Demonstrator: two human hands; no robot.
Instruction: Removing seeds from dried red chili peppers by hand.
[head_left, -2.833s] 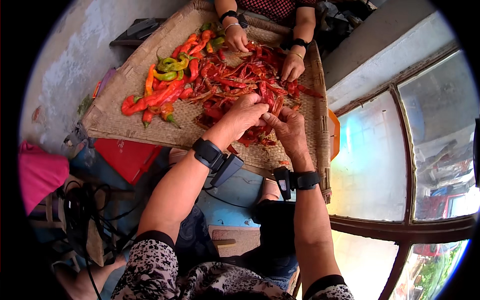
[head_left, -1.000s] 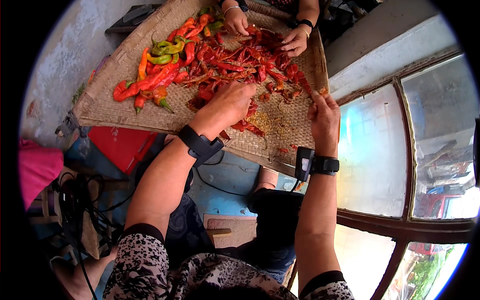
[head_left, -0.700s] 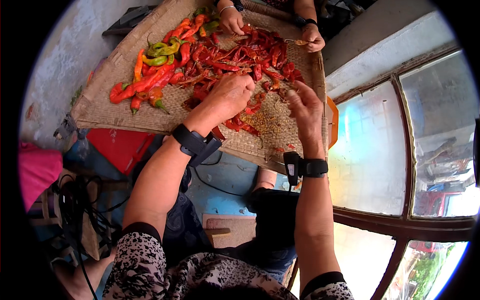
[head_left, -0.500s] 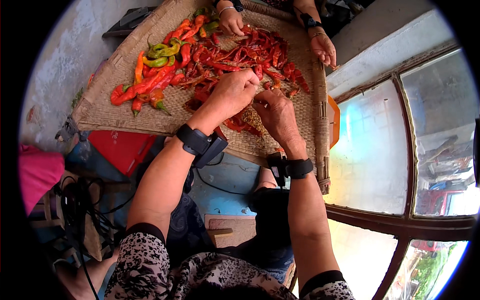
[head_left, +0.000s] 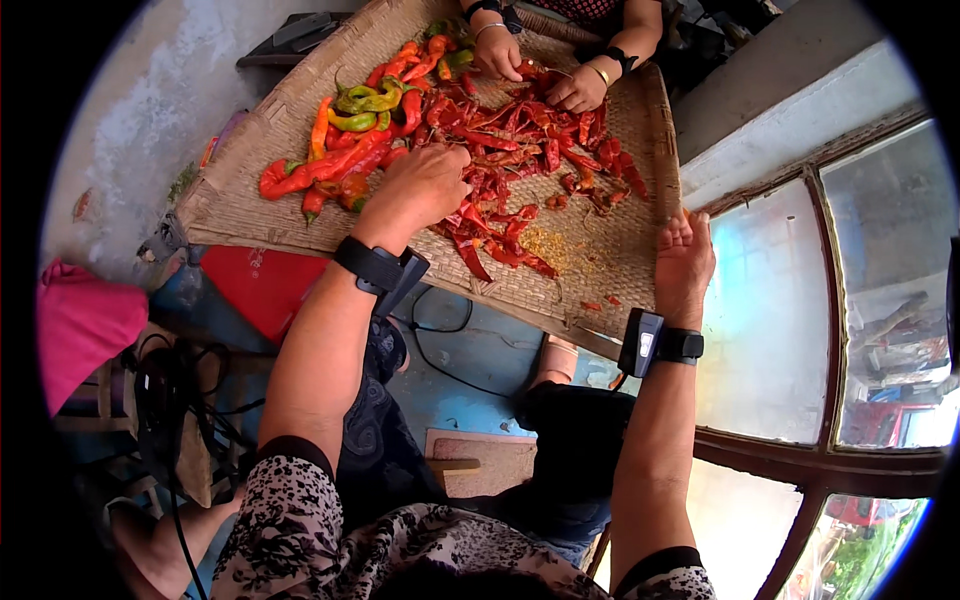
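Over the middle of a pile of dried red chili peppers (head_left: pixel 500 140), my left hand (head_left: pixel 420 185) is closed, back upward, its fingertips curled down against the peppers. What it pinches, if anything, is hidden. At the right rim of the woven tray (head_left: pixel 620 285), my right hand (head_left: pixel 686 255) is turned partly palm up, fingers loosely bent and apart, with nothing visible in it. Split red pepper pieces (head_left: pixel 490 245) and scattered yellow seeds (head_left: pixel 550 248) lie between my hands. Fresh red peppers (head_left: pixel 325 168) and green peppers (head_left: pixel 370 98) fill the tray's left part.
Across the tray, another person's two hands (head_left: pixel 578 88) handle dried chilies. A window (head_left: pixel 765 310) and a pale ledge stand close on my right. Below the tray are a red panel (head_left: pixel 262 285) and a black cable (head_left: pixel 430 355) on the blue floor.
My right hand has moved from beside my left hand to the tray's right rim. My left hand has shifted left and down onto the peppers. The other person's right-side hand has come in from the rim.
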